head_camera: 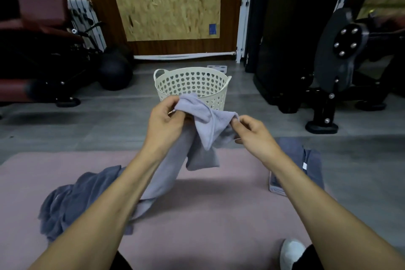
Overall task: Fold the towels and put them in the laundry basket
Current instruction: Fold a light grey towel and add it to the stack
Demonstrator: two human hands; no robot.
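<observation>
While the lilac towel (pixel 203 120) hangs bunched above the pink mat (pixel 208 215), the left hand (pixel 164 120) grips one gathered end with curled fingers and the right hand (pixel 252 131) pinches the other end between thumb and fingertips. Its lower part trails onto the mat near the left edge, beside a crumpled blue-grey towel (pixel 65 201). A folded grey towel (pixel 306 164) lies at the mat's right edge; the laundry basket (pixel 192 85) stands on the floor just beyond the far edge. To fold well, I judge each hand should find a true corner, draw the edge taut, shake out the twist, then lay it flat.
</observation>
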